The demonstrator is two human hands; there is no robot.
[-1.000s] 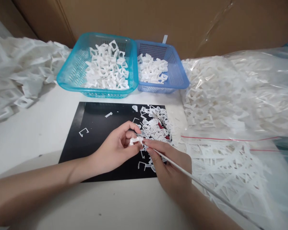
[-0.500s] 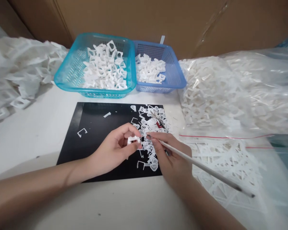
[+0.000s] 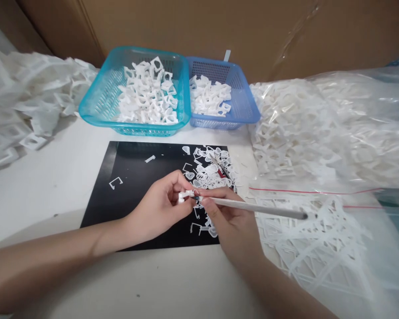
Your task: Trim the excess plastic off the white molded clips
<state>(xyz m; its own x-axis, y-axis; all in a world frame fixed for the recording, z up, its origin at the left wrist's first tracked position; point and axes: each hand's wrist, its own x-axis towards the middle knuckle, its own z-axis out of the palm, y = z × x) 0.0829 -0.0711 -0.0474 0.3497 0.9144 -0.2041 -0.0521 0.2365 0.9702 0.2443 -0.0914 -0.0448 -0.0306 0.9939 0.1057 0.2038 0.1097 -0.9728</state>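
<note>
Pinched between the thumb and curled fingers of the left hand (image 3: 158,204), just above a smooth black mat (image 3: 138,173) — a small, angular white plastic piece (image 3: 185,195). Aimed at its right edge, with contact too small to make out: the dark tip of a slender, pale-shafted tool (image 3: 259,207), gripped by thumb and fingers of the right hand (image 3: 241,228). Strewn across the mat's right side, thin translucent scraps (image 3: 209,177) — looped, hooked, teardrop-shaped — around a red-handled metal tool (image 3: 221,173). Set side by side beyond, a glossy teal basket (image 3: 134,128) and a perforated blue basket (image 3: 232,119), both holding chunky, open-framed white parts (image 3: 146,95). Heaped at far right under crinkled clear plastic (image 3: 292,128), more pale parts; nearer, flat lattice-like strips (image 3: 319,239). Behind everything, creased brown cardboard (image 3: 186,26).
</note>
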